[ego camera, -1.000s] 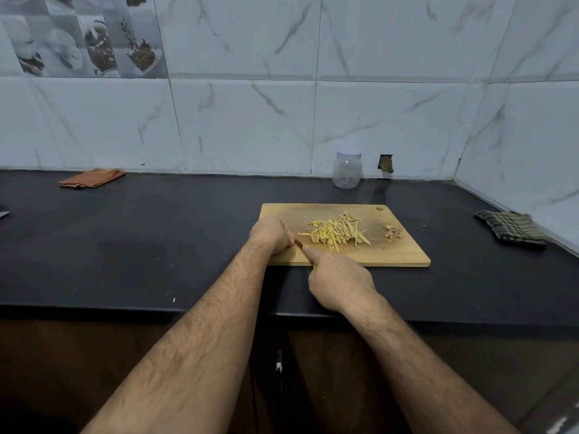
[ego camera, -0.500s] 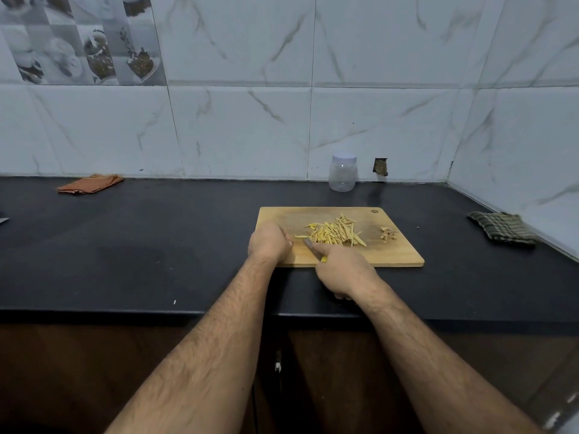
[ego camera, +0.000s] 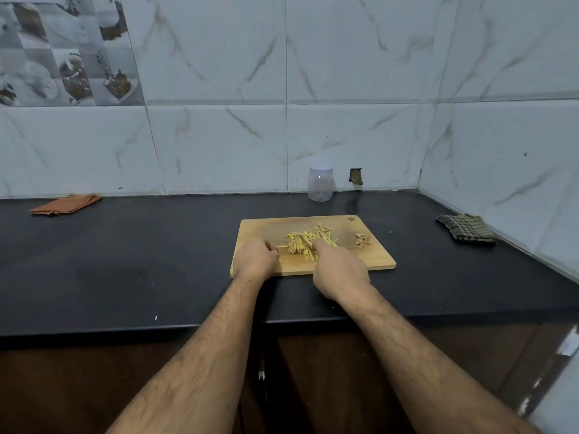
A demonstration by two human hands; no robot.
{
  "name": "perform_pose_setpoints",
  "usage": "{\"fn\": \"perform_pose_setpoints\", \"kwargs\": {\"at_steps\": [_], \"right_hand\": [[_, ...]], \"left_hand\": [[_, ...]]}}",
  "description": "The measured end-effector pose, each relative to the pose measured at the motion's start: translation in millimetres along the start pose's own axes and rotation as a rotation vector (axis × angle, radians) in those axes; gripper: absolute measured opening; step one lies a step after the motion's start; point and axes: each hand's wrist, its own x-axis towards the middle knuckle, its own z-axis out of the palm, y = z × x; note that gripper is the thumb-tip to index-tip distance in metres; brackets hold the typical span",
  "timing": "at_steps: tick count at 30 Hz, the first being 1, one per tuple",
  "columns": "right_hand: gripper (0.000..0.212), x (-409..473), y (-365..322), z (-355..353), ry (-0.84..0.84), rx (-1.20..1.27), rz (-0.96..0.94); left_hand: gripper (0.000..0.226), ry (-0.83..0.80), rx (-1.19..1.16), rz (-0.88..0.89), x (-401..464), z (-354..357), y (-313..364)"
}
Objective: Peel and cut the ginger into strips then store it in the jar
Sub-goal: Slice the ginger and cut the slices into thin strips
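Note:
A heap of yellow ginger strips point(ego camera: 308, 242) lies in the middle of the wooden cutting board point(ego camera: 366, 261). My left hand point(ego camera: 255, 257) rests on the board's left part with its fingers curled, just left of the heap; whatever is under them is hidden. My right hand point(ego camera: 340, 272) grips a knife that is almost wholly hidden under it. Its forefinger reaches into the near side of the heap. A small clear jar point(ego camera: 320, 186) with a white lid stands at the wall behind the board.
A little pile of brownish peel point(ego camera: 362, 240) sits on the board's right part. An orange cloth point(ego camera: 65, 204) lies at the far left of the black counter point(ego camera: 141, 252), and a checked green cloth point(ego camera: 465, 234) lies by the right wall.
My right hand has moved forward and to the right, from the board's near edge up into the strips. My left hand has stayed on the board's left part.

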Motion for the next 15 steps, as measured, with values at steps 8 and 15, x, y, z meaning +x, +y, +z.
{"fn": "perform_pose_setpoints", "kwargs": {"at_steps": [8,15], "right_hand": [[0.054,-15.5,6.7,15.0,0.118,-0.051,-0.125],[0.047,-7.0,15.0,18.1,0.180,0.038,-0.064]], "left_hand": [[0.021,0.032,-0.058,0.067,-12.5,-2.1,3.7],[0.024,0.015,-0.040,0.155,-10.7,1.1,5.1]]}}
